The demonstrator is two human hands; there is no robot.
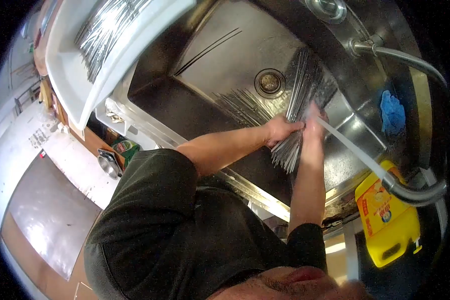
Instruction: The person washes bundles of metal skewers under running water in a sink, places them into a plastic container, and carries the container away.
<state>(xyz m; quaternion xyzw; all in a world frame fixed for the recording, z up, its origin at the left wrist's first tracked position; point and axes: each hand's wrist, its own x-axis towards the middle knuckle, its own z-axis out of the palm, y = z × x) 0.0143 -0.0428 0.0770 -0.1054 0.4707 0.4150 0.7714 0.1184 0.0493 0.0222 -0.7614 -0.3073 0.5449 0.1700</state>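
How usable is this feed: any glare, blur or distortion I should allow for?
Head view: glare washes out some thin rods in the white tray and patches the shiny panel; the water stream is a whitish streak, hazing the right hand; fisheye distortion bows the outer scene, with black corners.

A crumpled blue cloth or glove (393,112) lies at the far right, beyond a yellow jug (386,216) with an orange label at the near right, while a green package (123,147), a round metal pan (108,166) and, nearer, a shiny flat panel (57,212) occupy the left.
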